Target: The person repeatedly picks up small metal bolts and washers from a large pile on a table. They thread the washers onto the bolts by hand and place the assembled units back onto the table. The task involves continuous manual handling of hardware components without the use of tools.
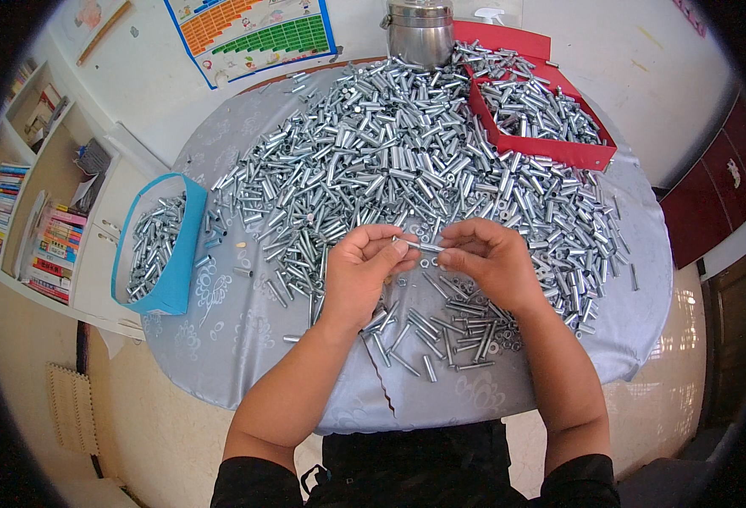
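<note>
Between my two hands a slim silver bolt [422, 246] lies nearly level above the near edge of a heap. My left hand [358, 273] pinches its left end with thumb and fingers. At its other end my right hand [498, 264] has thumb and fingertips closed on it. Whether a nut or sleeve sits on the bolt is hidden by the fingers. Beneath and beyond my hands spreads a large heap of silver metal sleeves and bolts [373, 161]. Loose long bolts [473, 332] lie between my forearms, with small hex nuts [425, 263] just below the held bolt.
A blue box [188, 245] of metal pieces stands at the left table edge. At the back right is a red box [551, 149], also filled, beside a steel pot [421, 38]. A grey cloth [221, 339] covers the round table. Bookshelves [30, 203] stand at left.
</note>
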Tool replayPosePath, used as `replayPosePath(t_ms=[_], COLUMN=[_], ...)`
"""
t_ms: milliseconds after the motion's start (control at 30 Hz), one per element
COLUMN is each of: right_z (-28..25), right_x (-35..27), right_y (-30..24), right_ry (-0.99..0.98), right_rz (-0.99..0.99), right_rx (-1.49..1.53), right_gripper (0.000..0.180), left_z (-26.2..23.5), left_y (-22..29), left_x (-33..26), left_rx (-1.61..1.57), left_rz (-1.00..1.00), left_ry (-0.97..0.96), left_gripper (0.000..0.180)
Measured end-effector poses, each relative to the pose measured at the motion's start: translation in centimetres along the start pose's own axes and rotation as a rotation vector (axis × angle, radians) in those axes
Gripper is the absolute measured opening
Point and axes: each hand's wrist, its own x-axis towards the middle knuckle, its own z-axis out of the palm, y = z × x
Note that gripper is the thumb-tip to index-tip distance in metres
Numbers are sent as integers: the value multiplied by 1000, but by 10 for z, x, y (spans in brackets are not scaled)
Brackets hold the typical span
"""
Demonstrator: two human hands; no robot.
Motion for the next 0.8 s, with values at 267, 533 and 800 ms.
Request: replayPosePath(t_ms=[267, 533, 800], right_z=[-2, -1, -4], right_x=[3, 0, 0], right_y=[10, 3, -5], right_ry=[89, 41, 94], right_rz=[-111, -61, -103], right_rx=[22, -52, -266], right_gripper=[18, 16, 14], left_z=[3, 6, 1], left_y=[0, 1, 4], left_x=[-4, -6, -4], left_rx=[159, 150, 157], left_rz=[-65, -28, -39], left_ry=[-7, -87, -35], left_gripper=[22, 29, 22])
